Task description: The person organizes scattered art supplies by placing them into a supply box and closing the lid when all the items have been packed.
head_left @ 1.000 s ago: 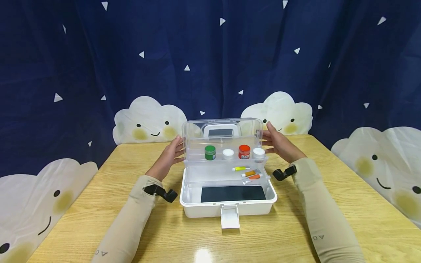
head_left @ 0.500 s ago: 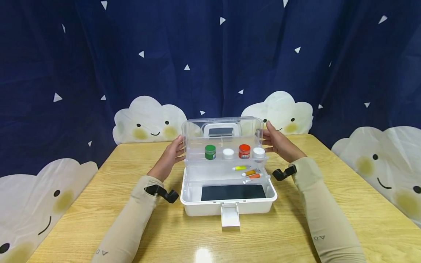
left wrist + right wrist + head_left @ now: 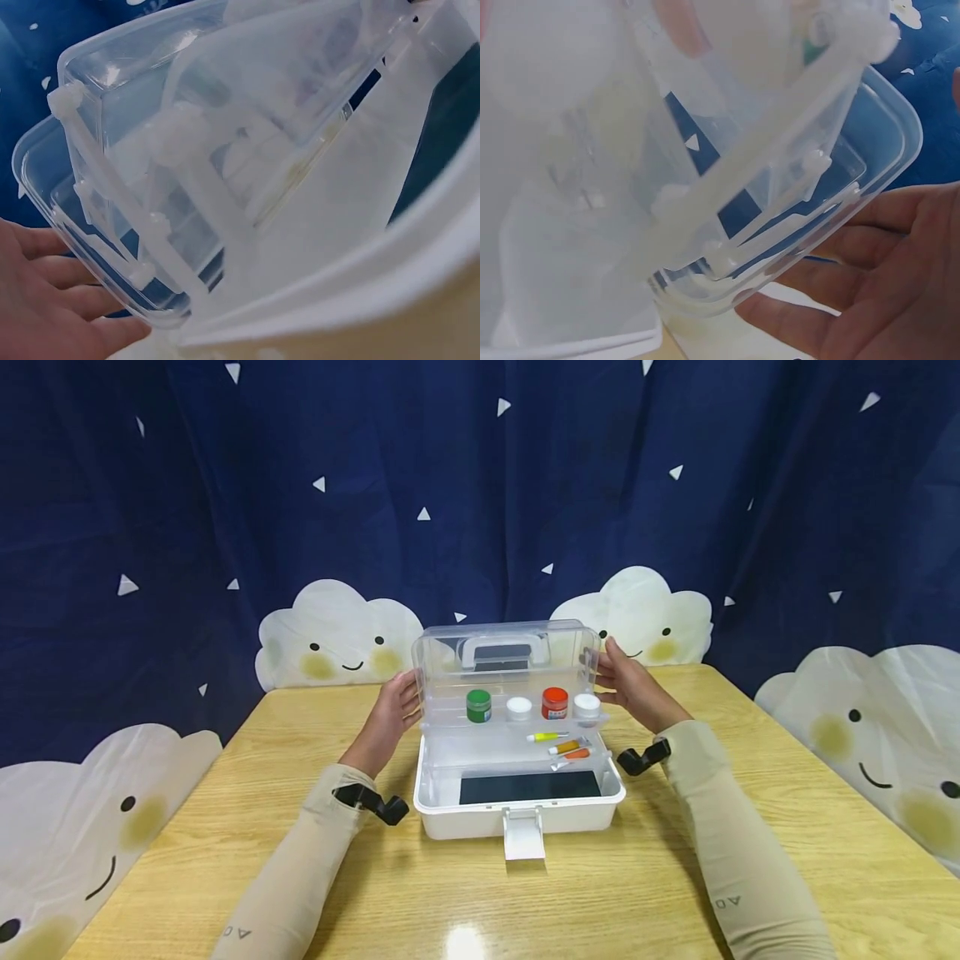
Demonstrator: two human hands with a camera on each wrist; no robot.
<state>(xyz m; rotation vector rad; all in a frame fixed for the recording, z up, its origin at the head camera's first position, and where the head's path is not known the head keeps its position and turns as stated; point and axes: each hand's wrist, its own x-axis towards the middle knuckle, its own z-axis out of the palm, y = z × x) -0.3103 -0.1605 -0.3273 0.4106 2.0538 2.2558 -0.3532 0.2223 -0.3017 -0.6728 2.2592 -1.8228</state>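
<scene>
A white box [image 3: 465, 824] with a raised clear lid [image 3: 438, 652] stands on the table, its front latch [image 3: 523, 839] hanging down. On its upper clear tray are a green jar [image 3: 478, 707], a red jar [image 3: 555, 703] and two white-capped jars. Below them lie several small paint tubes [image 3: 568, 746]; a dark rectangle [image 3: 528, 787] lies in the bottom. My left hand [image 3: 382, 722] has its fingers extended against the lid's left side. At the opposite side, my right hand [image 3: 633, 687] reaches behind the lid's edge with straightened fingers, partly seen through the plastic in the right wrist view.
The wooden table [image 3: 337, 877] extends around the box on both sides and in front. Behind it hangs a dark blue curtain [image 3: 375, 443] with white triangles and smiling clouds. Dark wrist cameras [image 3: 643, 757] sit on both wrists, close to the box's sides.
The box's front and latch have shifted slightly away from me, and the lid's top edge sits a little farther back. Both hands keep nearly the same place beside the lid.
</scene>
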